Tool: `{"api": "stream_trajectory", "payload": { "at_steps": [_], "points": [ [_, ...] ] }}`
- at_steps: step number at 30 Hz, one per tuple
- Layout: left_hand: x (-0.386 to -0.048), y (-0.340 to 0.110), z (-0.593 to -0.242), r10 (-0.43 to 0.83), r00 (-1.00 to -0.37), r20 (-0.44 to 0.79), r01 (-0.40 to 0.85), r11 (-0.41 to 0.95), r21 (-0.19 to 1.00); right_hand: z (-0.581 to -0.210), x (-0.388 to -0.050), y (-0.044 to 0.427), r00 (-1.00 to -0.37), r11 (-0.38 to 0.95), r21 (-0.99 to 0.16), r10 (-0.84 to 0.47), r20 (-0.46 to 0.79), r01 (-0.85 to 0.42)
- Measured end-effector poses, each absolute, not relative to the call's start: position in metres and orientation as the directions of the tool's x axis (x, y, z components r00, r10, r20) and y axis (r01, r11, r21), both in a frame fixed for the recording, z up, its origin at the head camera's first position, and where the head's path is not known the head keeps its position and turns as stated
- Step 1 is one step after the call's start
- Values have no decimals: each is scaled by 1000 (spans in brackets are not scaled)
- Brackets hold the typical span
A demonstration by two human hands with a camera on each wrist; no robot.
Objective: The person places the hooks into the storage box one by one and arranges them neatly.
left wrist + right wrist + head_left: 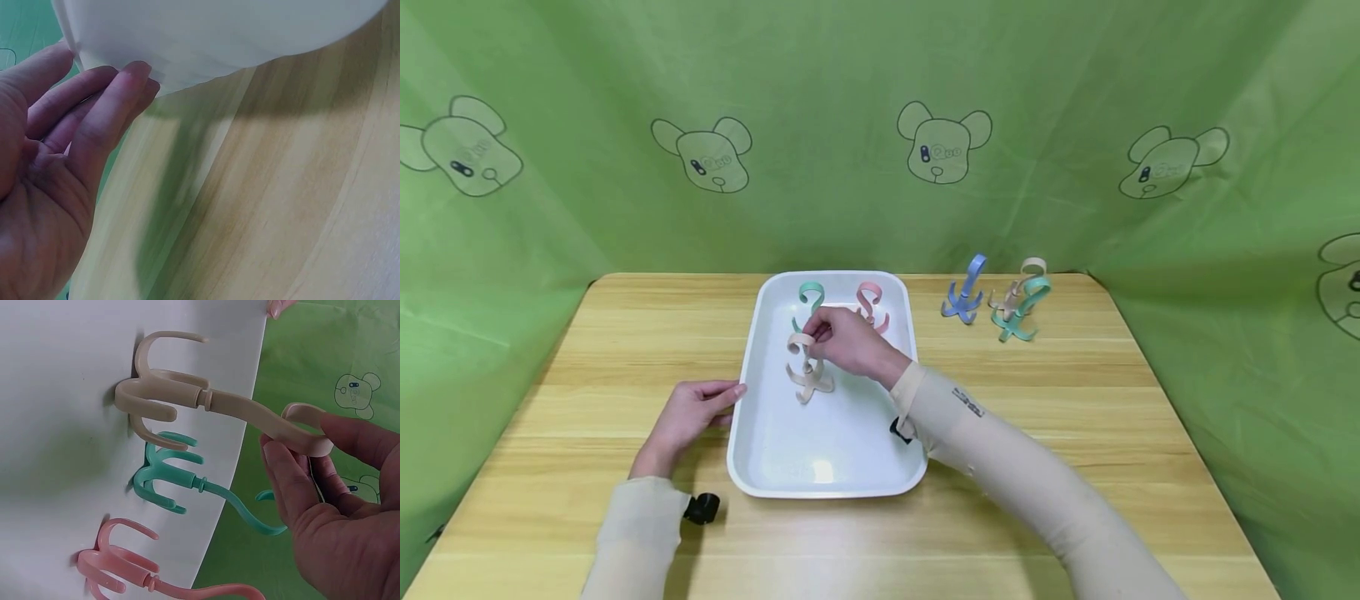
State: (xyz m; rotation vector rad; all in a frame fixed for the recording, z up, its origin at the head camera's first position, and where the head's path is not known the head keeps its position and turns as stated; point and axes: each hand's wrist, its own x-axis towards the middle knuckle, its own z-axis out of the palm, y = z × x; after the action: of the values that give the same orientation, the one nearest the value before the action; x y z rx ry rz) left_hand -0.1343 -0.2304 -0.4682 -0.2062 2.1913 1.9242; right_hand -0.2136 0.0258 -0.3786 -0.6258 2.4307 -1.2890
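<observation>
A white tray (820,442) lies on the table. My left hand (688,417) is at its left side, thumb over the rim and fingers against the outer wall; the left wrist view shows these fingers (134,75) touching the wall. Inside the tray stands a beige four-pronged hook (811,377), upright on its prongs. My right hand (850,343) pinches its curved top between thumb and fingers, plain in the right wrist view. Behind it stand a green hook (167,477) and a pink hook (119,562), both in the tray and partly hidden by the right hand in the head view.
Right of the tray, a blue hook (962,296), another beige hook (1033,267) and another green hook (1017,321) stand on the wooden table (1037,400). Green cloth (820,167) with printed bear heads hangs behind and at both sides.
</observation>
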Motion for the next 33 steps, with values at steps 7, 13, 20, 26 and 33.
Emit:
{"api": "stream_trajectory", "payload": {
  "at_steps": [7,13,20,26,33],
  "points": [
    [-135,-230,-469,38,-966,-256,-248,146,958,-378,-214,28,-835,453,-861,-547,-66,-229],
    [-135,-230,-470,36,-966,-255,-247,151,957,-377,-215,33,-825,440,-866,-562,-59,-237],
    [-135,-232,-469,29,-965,-260,-253,151,956,-374,-216,40,-841,404,-884,-541,-24,-235],
    [-135,-233,-469,39,-964,-264,-255,159,954,-366,-216,51,-852,388,-886,-523,18,-256],
    [-134,-230,-467,35,-962,-270,-260,169,951,-352,-211,69,-869,365,-908,-494,-2,-206]
  ]
}}
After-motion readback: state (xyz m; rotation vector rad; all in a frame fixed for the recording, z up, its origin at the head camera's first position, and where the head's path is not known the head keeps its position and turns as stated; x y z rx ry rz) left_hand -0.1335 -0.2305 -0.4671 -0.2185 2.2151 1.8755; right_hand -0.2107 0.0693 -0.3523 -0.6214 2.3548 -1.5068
